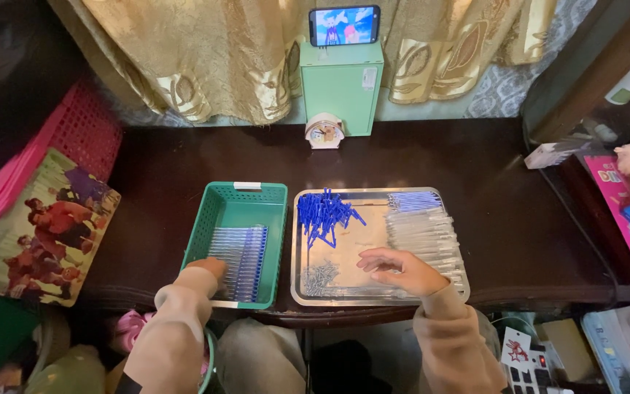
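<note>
Pen parts sorted between a green basket and a steel tray, lower centre of frame.

Left hand (202,268) rests in the green basket (216,211) on the assembled pens (240,259); its grip is hidden. Right hand (395,268) hovers open-fingered, empty, over the metal tray (373,244), between springs (321,277) and clear barrels (426,237). A careless sweep could scatter springs off the counter (504,219).

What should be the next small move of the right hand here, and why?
Probably the right hand should close on one clear pen barrel from the stack beside it. It hovers open and empty over the metal tray, while the left hand is at the finished pens in the green basket.
</note>
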